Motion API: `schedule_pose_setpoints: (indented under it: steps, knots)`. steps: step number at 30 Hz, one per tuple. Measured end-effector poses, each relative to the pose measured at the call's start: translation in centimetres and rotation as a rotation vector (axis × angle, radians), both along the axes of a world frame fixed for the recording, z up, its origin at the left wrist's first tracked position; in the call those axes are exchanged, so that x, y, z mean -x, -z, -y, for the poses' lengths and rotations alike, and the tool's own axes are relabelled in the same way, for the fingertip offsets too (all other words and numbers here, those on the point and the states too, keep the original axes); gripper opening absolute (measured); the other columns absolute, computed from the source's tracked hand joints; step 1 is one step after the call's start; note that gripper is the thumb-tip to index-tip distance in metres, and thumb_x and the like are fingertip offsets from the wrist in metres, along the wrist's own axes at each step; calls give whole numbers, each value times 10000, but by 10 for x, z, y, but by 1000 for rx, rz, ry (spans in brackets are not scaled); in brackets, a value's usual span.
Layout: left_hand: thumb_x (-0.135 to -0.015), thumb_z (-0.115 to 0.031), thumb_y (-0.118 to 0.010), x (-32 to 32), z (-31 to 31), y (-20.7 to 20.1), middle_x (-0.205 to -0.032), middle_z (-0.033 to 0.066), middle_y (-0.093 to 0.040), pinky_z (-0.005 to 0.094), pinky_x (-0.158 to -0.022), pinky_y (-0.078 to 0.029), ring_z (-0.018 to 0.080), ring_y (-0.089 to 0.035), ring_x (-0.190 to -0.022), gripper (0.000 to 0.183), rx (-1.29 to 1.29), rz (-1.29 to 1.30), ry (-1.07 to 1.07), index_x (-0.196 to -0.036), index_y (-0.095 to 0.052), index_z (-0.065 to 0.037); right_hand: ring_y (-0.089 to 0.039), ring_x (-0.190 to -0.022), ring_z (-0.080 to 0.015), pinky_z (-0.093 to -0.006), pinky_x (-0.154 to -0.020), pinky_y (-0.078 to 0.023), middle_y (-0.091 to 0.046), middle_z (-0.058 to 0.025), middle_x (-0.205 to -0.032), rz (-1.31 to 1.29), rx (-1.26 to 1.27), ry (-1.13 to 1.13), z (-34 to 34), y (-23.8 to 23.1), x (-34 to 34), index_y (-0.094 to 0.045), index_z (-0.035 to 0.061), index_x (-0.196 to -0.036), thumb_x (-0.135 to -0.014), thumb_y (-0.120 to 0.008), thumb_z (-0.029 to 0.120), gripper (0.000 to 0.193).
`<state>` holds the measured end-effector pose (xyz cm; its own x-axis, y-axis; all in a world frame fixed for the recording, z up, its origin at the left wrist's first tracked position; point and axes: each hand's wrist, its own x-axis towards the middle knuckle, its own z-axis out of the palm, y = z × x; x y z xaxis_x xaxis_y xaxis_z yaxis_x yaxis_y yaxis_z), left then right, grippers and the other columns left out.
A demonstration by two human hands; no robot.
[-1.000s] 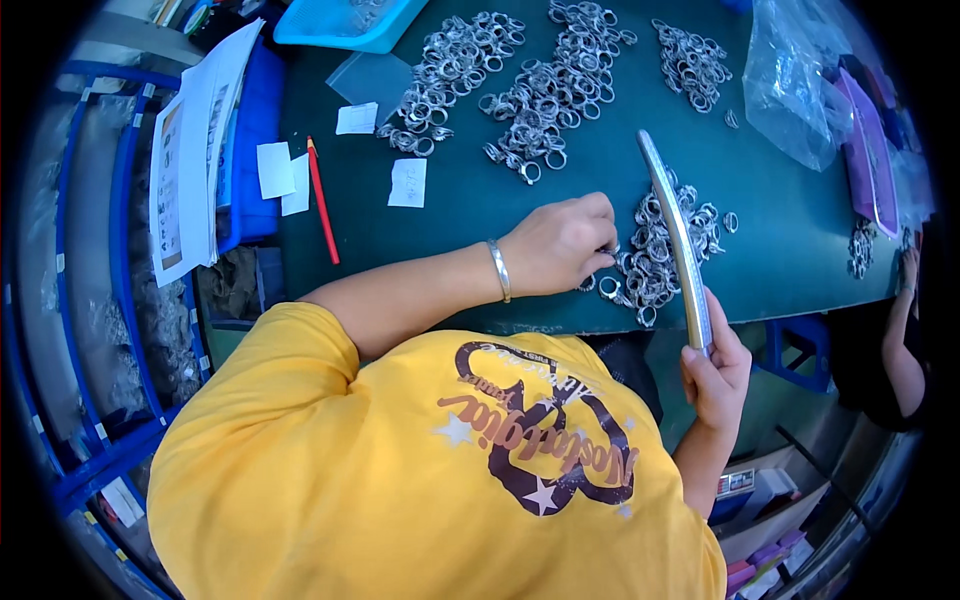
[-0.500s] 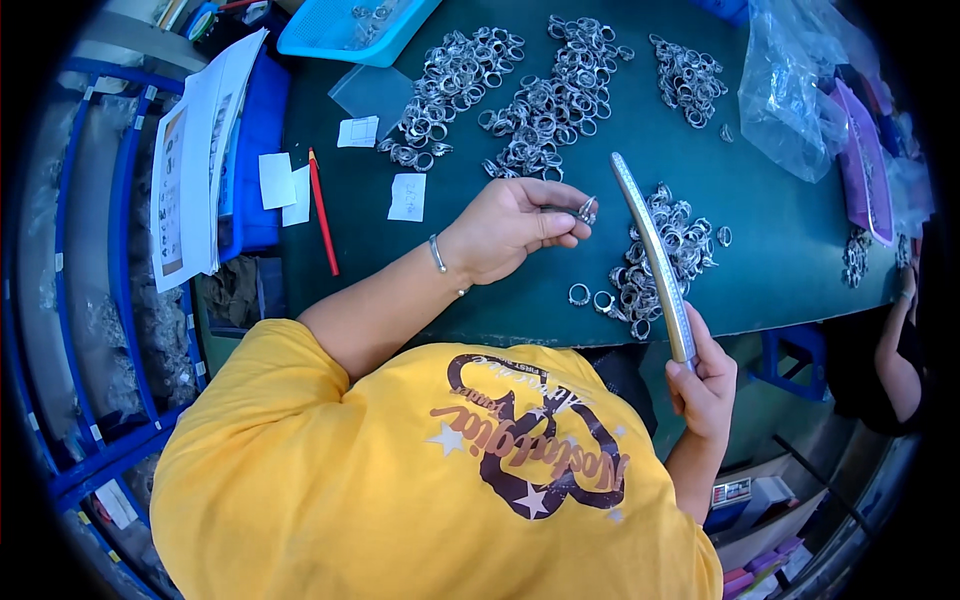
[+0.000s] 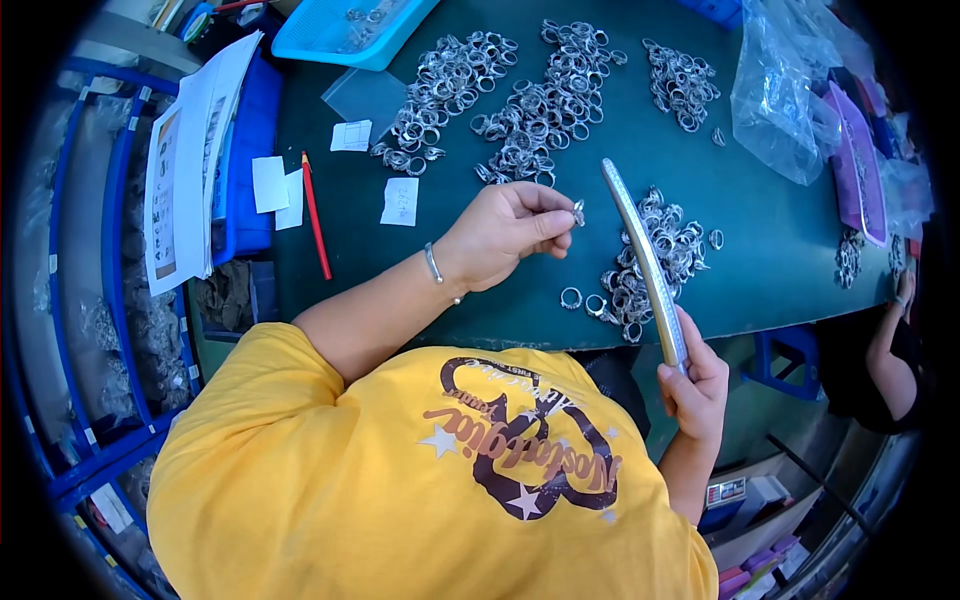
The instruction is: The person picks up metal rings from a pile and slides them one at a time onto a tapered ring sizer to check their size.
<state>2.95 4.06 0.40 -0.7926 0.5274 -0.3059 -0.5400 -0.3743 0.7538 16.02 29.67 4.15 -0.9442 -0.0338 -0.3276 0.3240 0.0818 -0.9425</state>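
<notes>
Between the thumb and fingers of my left hand [image 3: 513, 232] is a silver ring [image 3: 579, 212], held above the green table. My right hand [image 3: 696, 385] grips the thick lower end of a ring mandrel [image 3: 645, 265], a long tapered metal stick with fine markings along it. Its thin tip points up and away, to the right of the ring and apart from it. Behind the mandrel lies a heap of silver rings [image 3: 680, 240], partly hidden by it. Two loose rings [image 3: 571, 298] rest on the near left side of that heap.
More ring piles [image 3: 545, 100] lie at the back, with another pile [image 3: 681, 85] farther right. A blue basket [image 3: 345, 35], paper slips [image 3: 399, 201] and a red pencil [image 3: 317, 215] are to the left. Plastic bags [image 3: 785, 100], a purple tray [image 3: 857, 170] and another person's arm [image 3: 893, 350] are at right.
The ring in my left hand has turned a little between the fingers. The whole view has shifted slightly; the mandrel stays in my right hand at much the same slant.
</notes>
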Motion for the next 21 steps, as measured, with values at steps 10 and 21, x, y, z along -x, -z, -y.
schedule_pose_setpoints:
  steps: [10, 21]
  knots:
    - [-836, 14, -552, 9, 12, 11, -1058, 118, -555, 268, -780, -501, 184, -575, -933, 272, -261, -57, -117, -1102, -509, -22, -447, -582, -16, -170, -525, -332, -559, -20, -787, -43, -46, -92, -6, 2, -4, -475, -26, -1242, -687, -581, 20, 567]
    - [-693, 95, -662, -8, 1, 2, -988, 158, -606, 325, -880, -475, 238, -588, -981, 450, -49, -212, 55, -1091, -483, -11, -562, -596, -156, -231, -613, -428, -577, -138, -730, -260, -259, -378, 8, -7, 15, -477, -10, -1235, -687, -558, -32, 554]
